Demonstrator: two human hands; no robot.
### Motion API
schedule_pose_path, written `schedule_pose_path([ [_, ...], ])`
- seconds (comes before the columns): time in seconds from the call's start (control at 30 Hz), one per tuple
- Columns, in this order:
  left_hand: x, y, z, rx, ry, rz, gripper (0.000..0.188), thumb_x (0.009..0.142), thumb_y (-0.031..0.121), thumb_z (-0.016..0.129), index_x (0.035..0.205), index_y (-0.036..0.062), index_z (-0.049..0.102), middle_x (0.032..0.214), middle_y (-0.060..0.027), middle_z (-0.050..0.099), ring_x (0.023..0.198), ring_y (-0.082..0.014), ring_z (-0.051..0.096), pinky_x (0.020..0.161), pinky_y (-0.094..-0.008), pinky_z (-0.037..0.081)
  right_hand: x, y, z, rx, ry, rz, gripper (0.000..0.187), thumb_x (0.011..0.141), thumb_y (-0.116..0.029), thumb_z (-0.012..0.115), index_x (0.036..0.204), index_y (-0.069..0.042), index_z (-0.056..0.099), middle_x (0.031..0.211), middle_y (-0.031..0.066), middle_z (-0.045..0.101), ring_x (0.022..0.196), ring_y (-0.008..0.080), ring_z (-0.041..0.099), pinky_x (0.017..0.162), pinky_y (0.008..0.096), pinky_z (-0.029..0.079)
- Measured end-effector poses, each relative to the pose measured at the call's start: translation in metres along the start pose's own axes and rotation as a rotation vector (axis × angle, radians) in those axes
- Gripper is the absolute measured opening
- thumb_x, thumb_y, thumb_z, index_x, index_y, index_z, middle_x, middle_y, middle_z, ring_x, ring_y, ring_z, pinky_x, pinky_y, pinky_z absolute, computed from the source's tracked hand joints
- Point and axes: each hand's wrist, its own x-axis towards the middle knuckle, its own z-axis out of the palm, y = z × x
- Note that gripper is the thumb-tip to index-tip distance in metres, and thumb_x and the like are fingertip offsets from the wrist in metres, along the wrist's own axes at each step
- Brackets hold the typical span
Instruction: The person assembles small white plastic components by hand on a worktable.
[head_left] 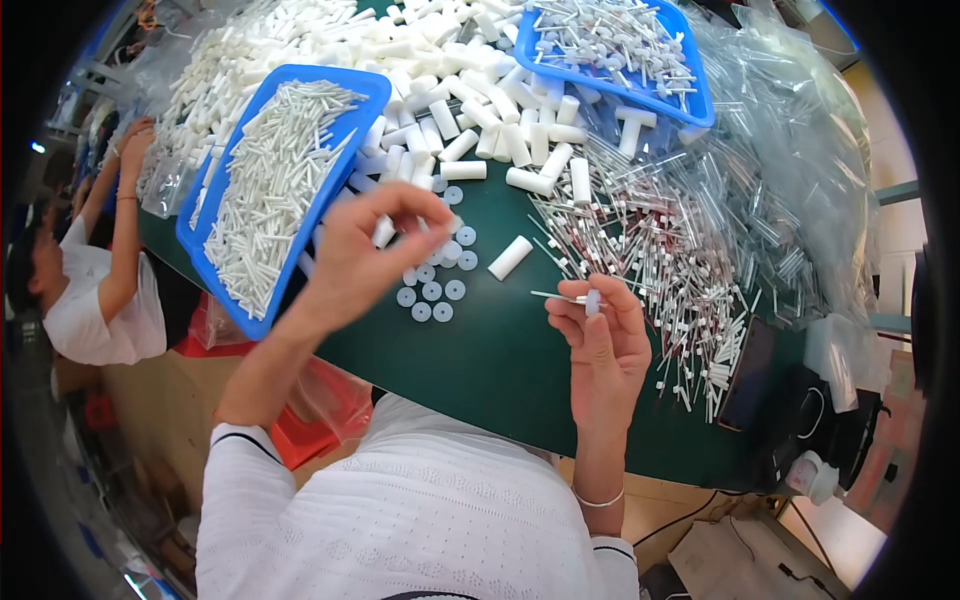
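My right hand (612,345) pinches a thin metal rod (548,295) with a translucent disc (593,301) on it, between thumb and fingers. My left hand (365,255) is above the loose translucent washers (432,291), its thumb and index finger together on a small whitish piece, blurred and perhaps a washer. Another white bit (384,232) shows within the curl of that hand; whether it is held I cannot tell. Between my hands a single white foam cylinder (511,258) lies on the dark green table (480,360).
A blue tray (372,88) of short white tubes is at left. Another blue tray (702,108) holds rod-and-disc pieces. White cylinders (440,118) heap at the back. Thin rods (650,250) and plastic bags (800,130) cover the right. A person (110,290) works at far left.
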Motion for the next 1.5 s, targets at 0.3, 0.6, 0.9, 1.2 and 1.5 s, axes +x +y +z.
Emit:
schedule_pose_path([
  [0.3,-0.037,-0.015,0.07,-0.454,-0.148,-0.13,0.018,0.089,0.005,0.066,0.106,0.003,0.07,0.093,-0.0022,0.062,0.08,-0.0068,0.054,0.072,-0.0203,0.043,-0.004,0.0,0.001,0.016,-0.06,0.008,0.032,0.098,-0.016,0.057,0.124,0.001,0.052,0.113,0.018,0.065,0.099,0.0248,0.067,0.088,0.0354,0.054],
  [0.6,-0.03,-0.005,0.068,-0.021,-0.041,0.168,0.015,0.083,0.001,0.069,0.098,0.0036,0.07,0.092,-0.0057,0.067,0.086,-0.0159,0.057,0.079,-0.0289,0.041,-0.01,-0.002,0.006,-0.362,-0.007,0.013,0.026,0.092,-0.013,0.066,0.113,0.001,0.061,0.106,0.0101,0.065,0.085,0.0128,0.064,0.073,0.0234,0.051],
  [0.9,-0.032,0.004,0.058,-0.066,-0.334,0.025,0.009,0.088,0.006,0.067,0.097,0.0055,0.067,0.08,-0.0037,0.072,0.07,-0.0129,0.063,0.079,-0.0278,0.04,-0.013,-0.003,-0.005,-0.393,-0.072,0.131,0.024,0.088,-0.009,0.071,0.108,0.0,0.065,0.088,0.0031,0.064,0.076,0.0085,0.062,0.067,0.0211,0.051],
  [1.2,-0.026,0.008,0.058,-0.022,-0.457,-0.057,0.014,0.094,0.011,0.062,0.099,-0.0019,0.063,0.084,-0.0075,0.073,0.077,-0.0082,0.065,0.075,-0.0227,0.049,-0.013,-0.003,-0.013,-0.554,-0.18,0.112,0.031,0.083,0.005,0.068,0.113,-0.002,0.065,0.097,0.0058,0.067,0.085,0.0116,0.064,0.074,0.0244,0.053],
  [1.5,0.065,0.027,0.06,-0.095,-0.307,0.053,0.016,0.094,0.014,0.06,0.095,-0.0014,0.066,0.084,-0.0054,0.071,0.079,-0.0086,0.066,0.074,-0.0244,0.051,-0.002,-0.015,-0.035,-0.982,0.023,-0.076,0.039,0.081,0.002,0.069,0.119,-0.004,0.061,0.096,0.0083,0.064,0.079,0.0194,0.059,0.07,0.0296,0.049],
])
